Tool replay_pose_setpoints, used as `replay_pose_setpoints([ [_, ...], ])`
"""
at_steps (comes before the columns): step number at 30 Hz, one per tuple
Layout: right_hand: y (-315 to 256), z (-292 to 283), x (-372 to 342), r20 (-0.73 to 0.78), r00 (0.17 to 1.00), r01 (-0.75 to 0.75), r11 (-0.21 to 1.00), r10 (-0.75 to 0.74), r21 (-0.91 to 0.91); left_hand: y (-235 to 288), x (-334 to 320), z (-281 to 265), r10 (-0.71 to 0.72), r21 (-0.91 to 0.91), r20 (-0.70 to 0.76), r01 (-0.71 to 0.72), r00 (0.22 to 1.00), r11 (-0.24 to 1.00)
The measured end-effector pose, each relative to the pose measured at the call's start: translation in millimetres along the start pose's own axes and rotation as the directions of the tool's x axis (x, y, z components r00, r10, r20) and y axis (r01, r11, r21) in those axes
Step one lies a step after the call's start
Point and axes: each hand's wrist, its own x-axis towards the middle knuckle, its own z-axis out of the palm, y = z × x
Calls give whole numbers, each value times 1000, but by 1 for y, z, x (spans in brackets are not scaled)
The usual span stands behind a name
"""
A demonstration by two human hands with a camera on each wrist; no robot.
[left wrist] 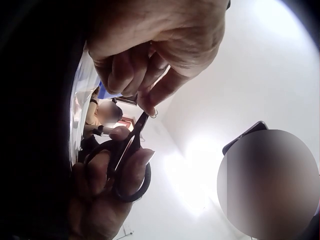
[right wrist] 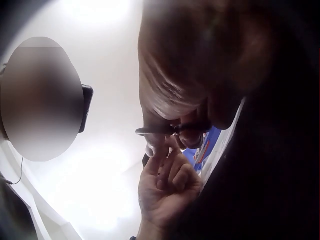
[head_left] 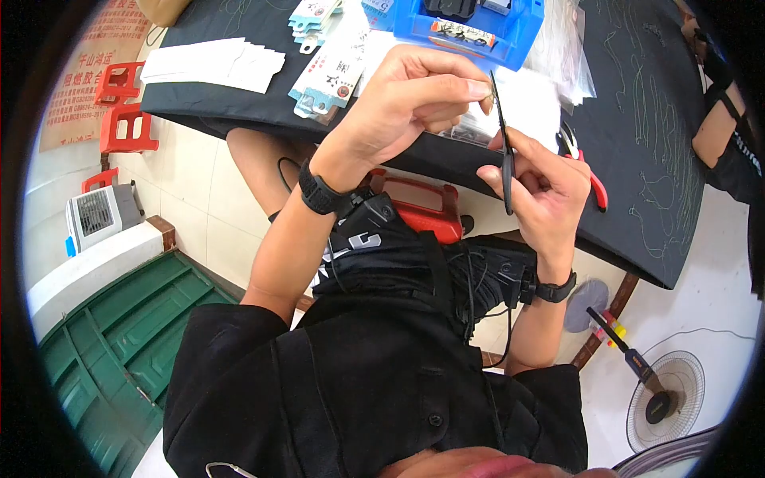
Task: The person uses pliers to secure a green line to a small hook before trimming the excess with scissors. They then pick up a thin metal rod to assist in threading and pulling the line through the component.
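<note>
the bare left forearm [head_left: 288, 255] and bare right forearm [head_left: 538, 338] are reaching forward. the bare left hand [head_left: 402, 99] is pinching thumb against index finger; the bare right hand [head_left: 550, 183] is curling its fingers nearby.

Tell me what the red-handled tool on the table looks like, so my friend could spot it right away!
Find the big table with the dark cover, then the right hand at its edge. Just beyond that hand, on the side away from the left hand, lies the tool, partly hidden. Its red handle sets it apart from the black scissors.
</note>
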Motion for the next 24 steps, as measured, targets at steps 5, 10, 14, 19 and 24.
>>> replay_pose_setpoints([
  [5,6,1,-2,-23,999,-22,998,23,54,1,0,2,15,-9,2,-15,1000,1000],
  [10,7,1,-4,-27,999,-35,993,39,114,0,0,3,33,30,-12,-33,999,999],
  [14,5,-4,-4,25,998,-61,978,57,198,1,0,4,34,38,7,-34,999,999],
  [19,8,-3,-2,40,998,-48,953,38,299,1,0,4,38,66,-2,-38,999,997],
  [24,8,-3,-1,51,998,-35,955,21,294,2,-1,3,16,42,6,-16,1000,999],
])
